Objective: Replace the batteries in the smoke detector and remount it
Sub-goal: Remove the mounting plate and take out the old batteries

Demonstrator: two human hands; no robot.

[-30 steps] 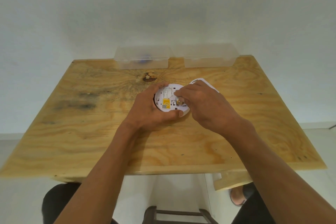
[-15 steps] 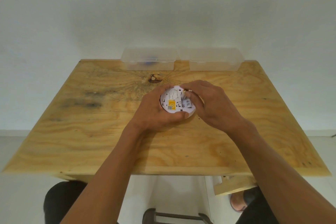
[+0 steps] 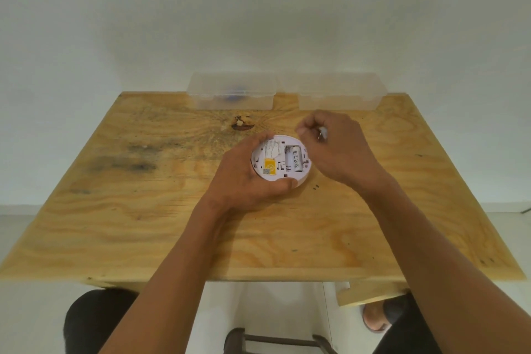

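White plastic, our smoke detector [image 3: 280, 162] lies back-up at the middle of the wooden table [image 3: 143, 224], its open battery bay running near-to-far with one battery [image 3: 296, 162] seated, a yellow label on its left. Our left hand [image 3: 244, 181] grips the left rim. Our right hand [image 3: 336, 146], just right and slightly beyond, pinches a small blurred object, likely a removed battery; two clear boxes [image 3: 339, 95] sit beyond.

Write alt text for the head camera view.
A person's left hand steadies an upturned white smoke detector on a wooden table, while the right hand lifts a battery away. Two clear plastic boxes sit at the far edge.
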